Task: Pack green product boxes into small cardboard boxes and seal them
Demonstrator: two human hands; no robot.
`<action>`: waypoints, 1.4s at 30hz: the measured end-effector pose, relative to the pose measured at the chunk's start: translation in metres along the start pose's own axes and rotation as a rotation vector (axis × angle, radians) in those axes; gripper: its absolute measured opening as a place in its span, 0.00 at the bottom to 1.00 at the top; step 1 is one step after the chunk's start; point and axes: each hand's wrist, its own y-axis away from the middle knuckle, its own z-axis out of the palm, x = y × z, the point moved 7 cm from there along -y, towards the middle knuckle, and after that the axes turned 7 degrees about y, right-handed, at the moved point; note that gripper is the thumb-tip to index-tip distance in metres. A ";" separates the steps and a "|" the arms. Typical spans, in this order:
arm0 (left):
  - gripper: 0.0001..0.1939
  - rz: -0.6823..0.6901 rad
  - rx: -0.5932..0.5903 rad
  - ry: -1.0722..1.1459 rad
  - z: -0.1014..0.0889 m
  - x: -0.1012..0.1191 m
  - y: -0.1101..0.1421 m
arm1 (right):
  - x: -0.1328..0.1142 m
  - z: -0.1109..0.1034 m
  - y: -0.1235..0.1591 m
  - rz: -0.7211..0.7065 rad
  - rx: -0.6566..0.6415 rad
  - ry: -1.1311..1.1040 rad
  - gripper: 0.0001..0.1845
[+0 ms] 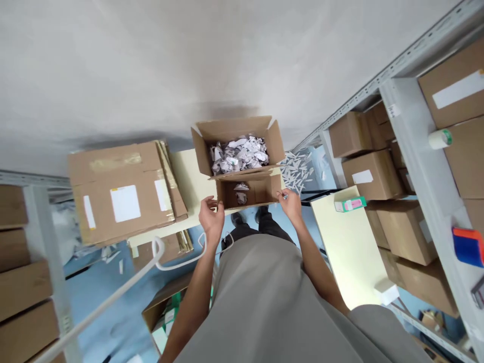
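Grey shirt cloth lies nearest the camera, and beyond it the left hand and right hand are well apart, at the near corners of a small open carton at the edge of the table. Right fingertips pinch its rim; the left ones touch its corner, whether gripping cannot be told. Paper scraps lie inside, and just behind, a second open carton holds a crumpled-paper heap.

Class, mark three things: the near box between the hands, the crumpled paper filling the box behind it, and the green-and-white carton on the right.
Near box [261, 191], head view: bare inside surface.
Crumpled paper [244, 153], head view: middle of the heap.
Green-and-white carton [350, 203], head view: labelled side.
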 end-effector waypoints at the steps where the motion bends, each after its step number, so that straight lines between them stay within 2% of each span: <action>1: 0.16 0.000 -0.021 0.010 0.003 0.001 0.003 | 0.007 -0.002 0.007 0.006 0.010 -0.017 0.13; 4: 0.16 0.004 -0.100 0.045 0.019 0.011 0.015 | 0.035 -0.013 0.032 0.036 0.052 -0.068 0.15; 6: 0.17 0.007 -0.158 0.066 0.038 0.022 0.026 | 0.062 -0.022 0.049 0.073 0.083 -0.094 0.15; 8: 0.17 0.023 -0.231 0.068 0.063 0.037 0.040 | 0.094 -0.032 0.067 0.131 0.118 -0.117 0.15; 11: 0.17 0.092 -0.372 0.014 0.111 0.065 0.069 | 0.152 -0.047 0.093 0.226 0.164 -0.163 0.14; 14: 0.17 0.199 -0.510 -0.076 0.169 0.095 0.107 | 0.218 -0.061 0.122 0.321 0.211 -0.236 0.15; 16: 0.16 0.277 -0.607 -0.129 0.215 0.114 0.140 | 0.266 -0.072 0.145 0.400 0.268 -0.285 0.17; 23: 0.12 0.568 -0.965 -0.260 0.387 0.169 0.294 | 0.437 -0.101 0.242 0.740 0.440 -0.398 0.19; 25: 0.12 0.617 -1.045 -0.276 0.426 0.178 0.336 | 0.475 -0.106 0.267 0.807 0.482 -0.427 0.21; 27: 0.13 0.645 -1.108 -0.281 0.458 0.185 0.370 | 0.503 -0.108 0.286 0.863 0.516 -0.454 0.22; 30: 0.15 0.675 -1.165 -0.279 0.489 0.187 0.404 | 0.531 -0.104 0.303 0.922 0.541 -0.496 0.23; 34: 0.15 0.668 -1.204 -0.309 0.506 0.178 0.419 | 0.548 -0.090 0.306 0.958 0.528 -0.582 0.26; 38: 0.20 0.550 -1.257 -0.180 0.521 0.170 0.410 | 0.551 -0.081 0.306 0.982 0.522 -0.660 0.30; 40: 0.21 0.506 -1.169 -0.116 0.535 0.174 0.394 | 0.552 -0.083 0.306 0.992 0.541 -0.653 0.32; 42: 0.22 0.534 -1.031 -0.180 0.553 0.180 0.377 | 0.552 -0.090 0.307 0.994 0.566 -0.620 0.35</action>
